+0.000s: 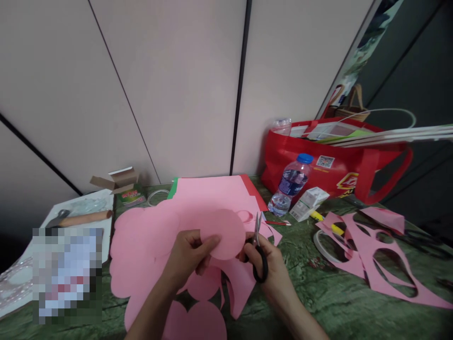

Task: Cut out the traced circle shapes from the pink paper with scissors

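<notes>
My left hand pinches a round pink paper disc by its lower left edge and holds it up over the table. My right hand grips black-handled scissors, whose blades point upward right beside the disc's right edge. Under both hands lie several more pink paper circles and cut pink sheets, spread over the green marbled table.
Pink offcuts with oval holes lie at the right, over a tape ring. A water bottle, a small white box and a red bag stand behind. A wooden-handled tool and an open carton sit at the left.
</notes>
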### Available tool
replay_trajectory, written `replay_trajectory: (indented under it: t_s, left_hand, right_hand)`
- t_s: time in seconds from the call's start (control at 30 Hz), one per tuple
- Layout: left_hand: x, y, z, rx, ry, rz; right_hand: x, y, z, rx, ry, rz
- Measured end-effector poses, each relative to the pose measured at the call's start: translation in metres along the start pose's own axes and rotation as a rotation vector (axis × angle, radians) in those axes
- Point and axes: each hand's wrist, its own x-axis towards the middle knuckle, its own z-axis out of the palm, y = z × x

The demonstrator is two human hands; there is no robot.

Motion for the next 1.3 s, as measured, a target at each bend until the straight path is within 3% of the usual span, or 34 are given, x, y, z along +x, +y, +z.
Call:
replay_trajectory:
  t_s: [0.23, 1.3]
  left_hand:
    - [0.0010, -0.0037, 0.0005, 0.065, -0.045, -0.025]
    - [0.0025, -0.0016, 0.0007, 0.023, 0.007, -0.011]
  right_hand:
    - [-0.0017, -0.0034, -0.0019, -0.025, 0.015, -0.037]
    - [-0.0051, -0.0053, 0.0012, -0.064, -0.003, -0.006]
